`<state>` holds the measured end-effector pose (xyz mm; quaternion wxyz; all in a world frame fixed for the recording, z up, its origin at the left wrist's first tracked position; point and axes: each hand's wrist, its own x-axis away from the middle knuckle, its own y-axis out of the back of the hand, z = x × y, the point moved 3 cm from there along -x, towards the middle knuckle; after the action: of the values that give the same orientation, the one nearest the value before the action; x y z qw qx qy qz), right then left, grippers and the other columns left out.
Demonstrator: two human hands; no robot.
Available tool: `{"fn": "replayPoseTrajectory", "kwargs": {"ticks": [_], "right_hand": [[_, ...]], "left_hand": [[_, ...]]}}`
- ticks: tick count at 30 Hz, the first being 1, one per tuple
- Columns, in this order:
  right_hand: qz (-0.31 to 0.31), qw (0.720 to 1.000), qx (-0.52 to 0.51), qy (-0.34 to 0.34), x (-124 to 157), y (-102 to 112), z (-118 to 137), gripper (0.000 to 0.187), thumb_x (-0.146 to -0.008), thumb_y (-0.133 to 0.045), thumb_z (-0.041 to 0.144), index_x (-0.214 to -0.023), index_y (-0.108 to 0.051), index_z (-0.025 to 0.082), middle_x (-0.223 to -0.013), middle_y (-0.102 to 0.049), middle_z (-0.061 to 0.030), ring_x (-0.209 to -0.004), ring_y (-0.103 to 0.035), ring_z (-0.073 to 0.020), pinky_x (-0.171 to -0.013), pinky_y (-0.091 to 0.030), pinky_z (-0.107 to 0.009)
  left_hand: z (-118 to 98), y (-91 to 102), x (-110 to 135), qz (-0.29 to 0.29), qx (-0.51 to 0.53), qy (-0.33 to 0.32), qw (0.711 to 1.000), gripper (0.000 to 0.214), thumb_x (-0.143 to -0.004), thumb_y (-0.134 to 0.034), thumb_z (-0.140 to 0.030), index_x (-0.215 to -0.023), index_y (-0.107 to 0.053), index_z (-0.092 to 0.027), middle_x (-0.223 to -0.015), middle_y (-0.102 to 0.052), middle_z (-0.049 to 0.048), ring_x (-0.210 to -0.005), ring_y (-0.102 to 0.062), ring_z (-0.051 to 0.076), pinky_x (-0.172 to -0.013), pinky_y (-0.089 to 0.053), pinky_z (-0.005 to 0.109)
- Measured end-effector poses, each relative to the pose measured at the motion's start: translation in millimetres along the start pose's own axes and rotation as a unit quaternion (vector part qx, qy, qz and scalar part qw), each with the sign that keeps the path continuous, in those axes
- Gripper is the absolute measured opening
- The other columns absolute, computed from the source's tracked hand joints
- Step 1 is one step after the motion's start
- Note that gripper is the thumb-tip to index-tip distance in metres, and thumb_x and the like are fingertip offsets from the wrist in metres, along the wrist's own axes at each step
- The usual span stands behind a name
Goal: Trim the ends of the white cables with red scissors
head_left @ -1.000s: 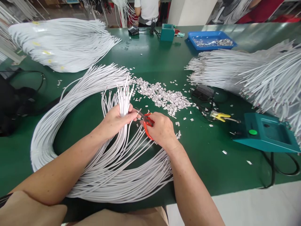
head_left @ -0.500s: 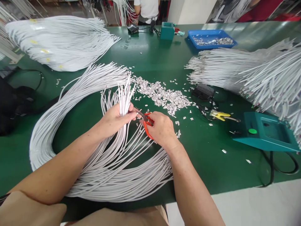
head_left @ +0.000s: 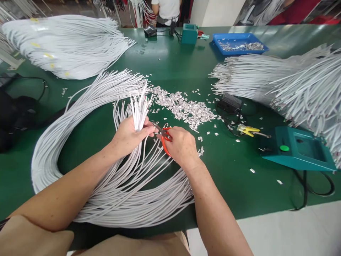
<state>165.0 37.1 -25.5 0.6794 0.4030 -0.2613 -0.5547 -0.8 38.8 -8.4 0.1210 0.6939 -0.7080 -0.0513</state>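
My left hand (head_left: 130,137) is closed around a bunch of white cables (head_left: 138,106), their ends fanning upward above my fingers. My right hand (head_left: 181,145) grips red-handled scissors (head_left: 163,137), whose blades point left toward the held bunch, right beside my left thumb. The cables belong to a large looped bundle (head_left: 80,117) curving across the green table (head_left: 165,67) and under both forearms. A heap of small silvery cut pieces (head_left: 186,108) lies just beyond my right hand.
More white cable piles lie at far left (head_left: 66,46) and right (head_left: 293,81). A teal box with a green button (head_left: 298,149), yellow-handled pliers (head_left: 247,131), a blue tray of metal bits (head_left: 239,44) and another person's torso (head_left: 166,10) are around.
My left hand has shifted slightly left with the bunch, and the cable ends sit a bit closer together. The scissors stay beside the thumb.
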Motion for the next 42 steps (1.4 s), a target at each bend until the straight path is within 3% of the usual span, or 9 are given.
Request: {"fn": "replayPoseTrajectory", "kwargs": {"ticks": [5,9,12,21,28,32,36,38,42], "right_hand": [[-0.015,0.99,-0.141,-0.027,-2,11,-6,0.022,-0.081,-0.065,0.034,-0.066,-0.061,0.018,-0.073,-0.061,-0.002,-0.065,-0.05,-0.0135,-0.059,-0.034,-0.028],[-0.02,0.922,-0.384,-0.053,-3,19,-4,0.013,-0.082,-0.062,0.029,-0.086,-0.071,0.021,-0.081,-0.066,-0.0004,-0.071,-0.057,-0.013,-0.069,-0.045,-0.029],[0.014,0.887,-0.46,-0.043,-4,17,-1,0.014,-0.081,-0.063,0.031,-0.088,-0.072,0.023,-0.08,-0.067,0.0012,-0.072,-0.059,-0.0129,-0.073,-0.047,-0.03],[0.031,0.876,-0.48,-0.029,-6,13,-4,0.012,-0.078,-0.064,0.033,-0.078,-0.07,0.023,-0.077,-0.066,0.0012,-0.074,-0.06,-0.0136,-0.075,-0.048,-0.031],[-0.016,0.873,-0.48,-0.085,-5,6,2,0.009,-0.073,-0.064,0.027,-0.069,-0.065,0.019,-0.071,-0.06,0.003,-0.063,-0.051,-0.0102,-0.066,-0.044,-0.026],[-0.027,0.868,-0.49,-0.074,-5,10,3,0.009,-0.072,-0.067,0.028,-0.069,-0.067,0.019,-0.07,-0.06,0.0026,-0.064,-0.052,-0.0109,-0.067,-0.044,-0.027],[-0.134,0.84,-0.509,-0.132,-6,14,-11,0.024,-0.074,-0.069,0.039,-0.061,-0.064,0.019,-0.062,-0.058,0.0022,-0.066,-0.054,-0.013,-0.07,-0.045,-0.029],[-0.162,0.83,-0.512,-0.154,-7,13,-14,0.02,-0.073,-0.071,0.038,-0.065,-0.066,0.02,-0.064,-0.06,0.002,-0.067,-0.054,-0.0131,-0.07,-0.045,-0.029],[-0.075,0.843,-0.521,-0.113,-7,7,-4,0.017,-0.075,-0.069,0.036,-0.083,-0.074,0.021,-0.084,-0.07,-0.0009,-0.078,-0.06,-0.0143,-0.075,-0.046,-0.028]], "left_hand": [[-1,-2.6,1,0.048,0.051,0.016,0.997,0.023,-0.076,-0.071,-0.027,-0.079,-0.049,-0.021,-0.077,-0.069,0.0011,-0.073,-0.068,0.017,-0.071,-0.053,0.031],[0,-6.5,3,0.101,0.076,0.033,0.991,0.025,-0.079,-0.068,-0.03,-0.077,-0.045,-0.022,-0.077,-0.068,0.0024,-0.07,-0.065,0.016,-0.066,-0.049,0.03],[2,-9.1,5,0.134,0.084,0.038,0.987,0.025,-0.08,-0.067,-0.031,-0.077,-0.044,-0.023,-0.078,-0.068,0.0025,-0.069,-0.064,0.016,-0.063,-0.046,0.029],[2,-11.2,4,0.163,0.111,0.039,0.98,0.025,-0.083,-0.065,-0.03,-0.077,-0.042,-0.023,-0.073,-0.064,0.0004,-0.068,-0.061,0.015,-0.059,-0.04,0.028],[1,-6.4,4,0.07,0.075,0.023,0.994,0.032,-0.069,-0.078,-0.024,-0.075,-0.046,-0.021,-0.074,-0.061,-0.0045,-0.071,-0.059,0.013,-0.072,-0.045,0.03],[3,-2.9,3,0.046,0.112,0.033,0.992,0.025,-0.075,-0.074,-0.021,-0.076,-0.049,-0.021,-0.072,-0.061,-0.0059,-0.074,-0.06,0.012,-0.076,-0.046,0.028],[6,-2.9,1,0.06,0.142,0.053,0.987,0.022,-0.08,-0.071,-0.023,-0.078,-0.049,-0.02,-0.071,-0.062,-0.0047,-0.082,-0.066,0.014,-0.081,-0.048,0.029],[8,-3.8,1,0.061,0.139,0.054,0.987,0.024,-0.079,-0.072,-0.022,-0.077,-0.048,-0.02,-0.071,-0.063,-0.0043,-0.081,-0.067,0.014,-0.082,-0.048,0.029],[7,-6.9,2,0.066,0.13,0.05,0.988,0.028,-0.075,-0.075,-0.024,-0.077,-0.048,-0.02,-0.07,-0.063,-0.0037,-0.077,-0.068,0.015,-0.073,-0.049,0.028]]}}
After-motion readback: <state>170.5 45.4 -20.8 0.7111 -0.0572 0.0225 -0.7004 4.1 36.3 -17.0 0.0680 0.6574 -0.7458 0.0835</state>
